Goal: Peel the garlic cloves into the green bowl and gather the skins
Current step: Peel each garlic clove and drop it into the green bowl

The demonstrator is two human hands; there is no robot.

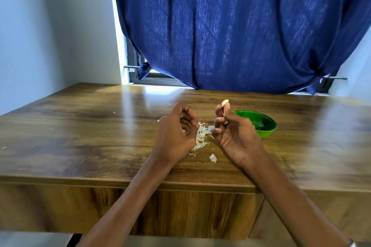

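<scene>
My right hand (230, 132) pinches a pale garlic clove (225, 104) between thumb and fingertips, raised above the wooden table (80, 136). Just behind and to the right of that hand sits the green bowl (265, 124), partly hidden by it; something pale shows inside near its left wall. My left hand (176, 132) hovers to the left with its fingers curled inward, and I cannot tell whether it holds anything. A heap of white garlic skins (201, 136) lies on the table between the two hands. One loose skin piece (213, 158) lies nearer to me.
Tiny skin flakes dot the table's left side (4, 148). A blue curtain (241, 26) hangs behind the table over a window. The table's front edge (120, 182) runs below my wrists, and a white wall stands at the left.
</scene>
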